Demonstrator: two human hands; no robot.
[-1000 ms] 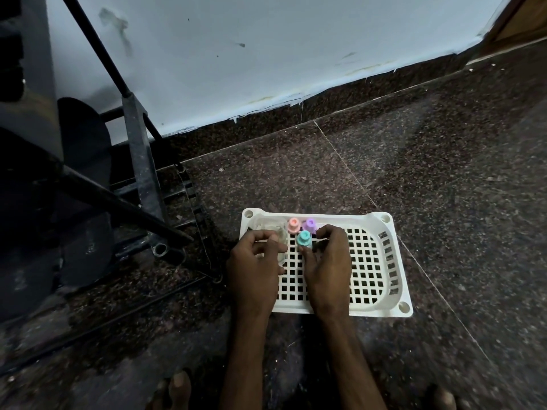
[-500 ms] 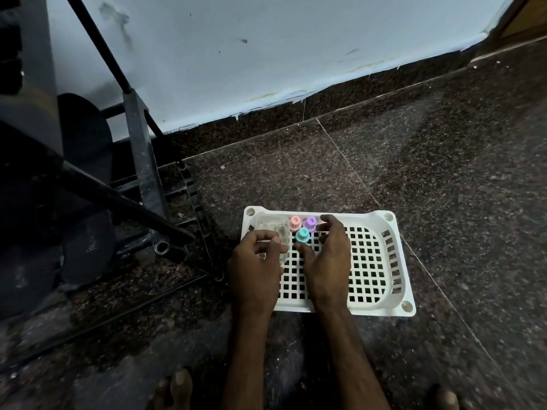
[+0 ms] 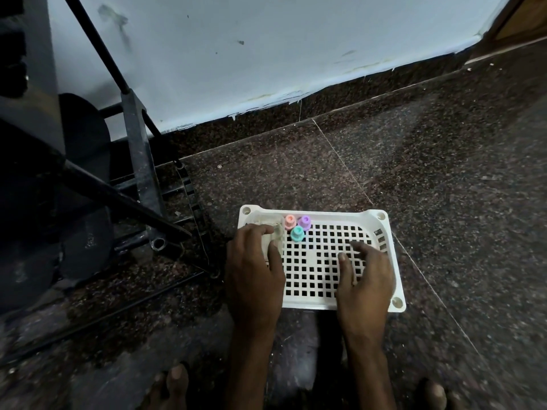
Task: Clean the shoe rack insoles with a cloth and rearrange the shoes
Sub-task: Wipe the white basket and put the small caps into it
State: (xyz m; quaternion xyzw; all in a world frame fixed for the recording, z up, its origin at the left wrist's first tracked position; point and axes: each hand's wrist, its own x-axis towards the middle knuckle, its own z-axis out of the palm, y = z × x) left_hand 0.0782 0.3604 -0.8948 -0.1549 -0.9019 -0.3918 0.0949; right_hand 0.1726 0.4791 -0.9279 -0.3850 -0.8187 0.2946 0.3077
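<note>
**A:** Where's the cloth?

**B:** In the left hand (image 3: 254,267). The fingers and thumb are curled round a pale crumpled wad, which I take to be the cloth (image 3: 274,238), pressed into the far left corner of the white slotted tray (image 3: 340,215) on the floor (image 3: 444,202).

**A:** And the right hand (image 3: 364,279)?

**B:** It holds nothing. The fingers are spread and loosely bent over the near right part of the tray grid. I can't tell whether they touch it or hover just above it.

**A:** Anything else in the tray?

**B:** Three small caps huddled just right of the cloth: a pink cap (image 3: 290,221), a purple cap (image 3: 305,221) and a teal cap (image 3: 297,233).

**A:** So how far along are we?

**B:** Early or midway, I'd judge. The wiping in hand is on the tray, not the shoe rack (image 3: 139,149). That stands well to the left, with dark soles (image 3: 85,232) on its lower bars. It's too dim there to say if they've been cleaned.

**A:** What's left?

**B:** Probably the soles themselves, then setting the shoes in order.
</note>
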